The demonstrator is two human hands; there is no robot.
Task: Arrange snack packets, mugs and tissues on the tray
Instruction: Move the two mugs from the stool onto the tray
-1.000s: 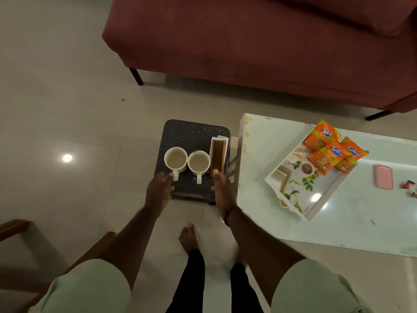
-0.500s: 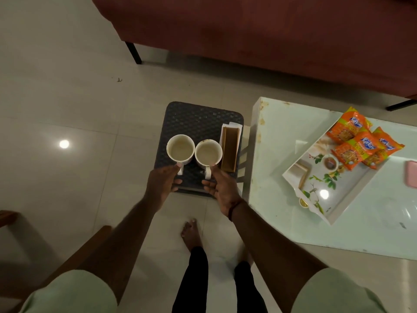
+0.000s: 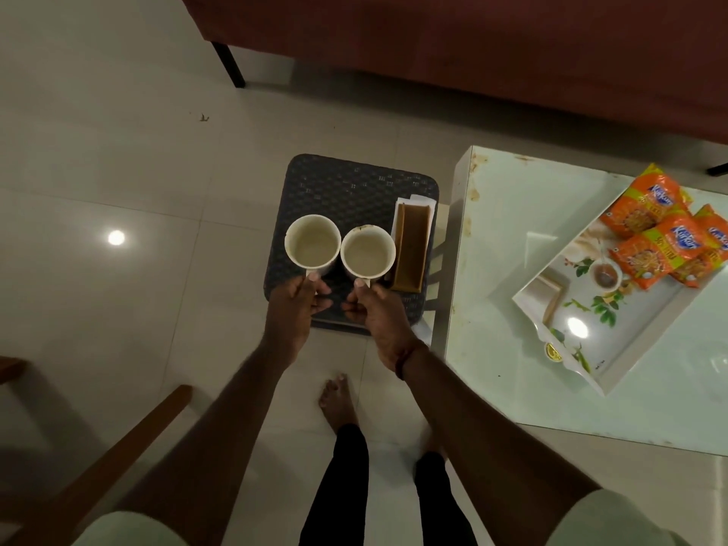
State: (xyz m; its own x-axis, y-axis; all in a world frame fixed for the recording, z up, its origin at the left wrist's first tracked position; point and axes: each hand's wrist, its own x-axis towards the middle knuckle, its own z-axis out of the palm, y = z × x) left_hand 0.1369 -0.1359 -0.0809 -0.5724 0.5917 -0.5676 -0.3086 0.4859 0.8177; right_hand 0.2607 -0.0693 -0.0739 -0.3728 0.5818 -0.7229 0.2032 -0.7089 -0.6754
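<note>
White mugs (image 3: 313, 241) sit touching on the dark stool (image 3: 354, 183), left hand (image 3: 293, 305) pinching one handle, right hand (image 3: 378, 313) the other, surely to carry both together. Tissue holder (image 3: 411, 246) beside them; tray (image 3: 571, 340) with snack packets (image 3: 662, 238) lies right of the stool.

Glazed white mugs (image 3: 313, 241) on a dark woven-textured stool (image 3: 354, 187); glossy bench (image 3: 492, 348); shiny foil snack packets (image 3: 654, 234).

Both bare arms reach forward and down, nearly parallel; the left hand (image 3: 295, 309) pinches the handle of the left mug (image 3: 313, 242), thumb on top, fingers curled beneath. The right hand (image 3: 376, 311) grips the right mug (image 3: 367, 252) likewise; a dark band (image 3: 407, 360) circles its wrist.
</note>
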